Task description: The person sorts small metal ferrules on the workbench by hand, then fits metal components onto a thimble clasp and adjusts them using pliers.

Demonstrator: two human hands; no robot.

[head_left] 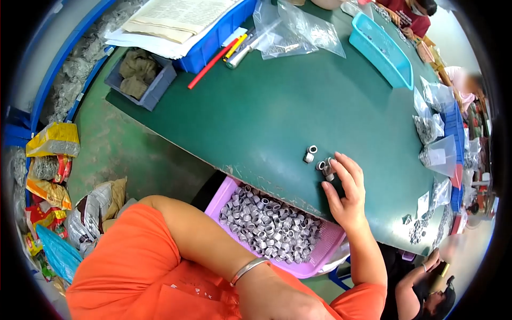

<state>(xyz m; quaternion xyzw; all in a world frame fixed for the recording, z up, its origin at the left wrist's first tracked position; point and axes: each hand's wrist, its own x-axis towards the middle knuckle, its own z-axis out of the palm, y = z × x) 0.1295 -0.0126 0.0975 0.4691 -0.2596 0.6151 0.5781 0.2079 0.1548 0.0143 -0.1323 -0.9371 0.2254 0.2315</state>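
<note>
My right hand (348, 193) is at the near part of the green table, its thumb and fingertips curved around a few small grey metal rings (327, 169). The rings fill the gap between thumb and forefinger. Just left of them, two more metal rings (310, 154) rest close together on the tabletop. My left hand (285, 301) is low in front of my body, below a silver bracelet; its fingers are cut off by the lower frame edge. Between my arms, a pink-purple basket (226, 188) holds a heap of similar rings, tucked against the table edge.
The green table (256, 106) carries a turquoise tray (389, 61), plastic bags (298, 34), a red stick (208, 65) and a blue bin (213, 40) topped with papers. A grey box (141, 80) with cloth stands at the left corner. Other people sit along the right side.
</note>
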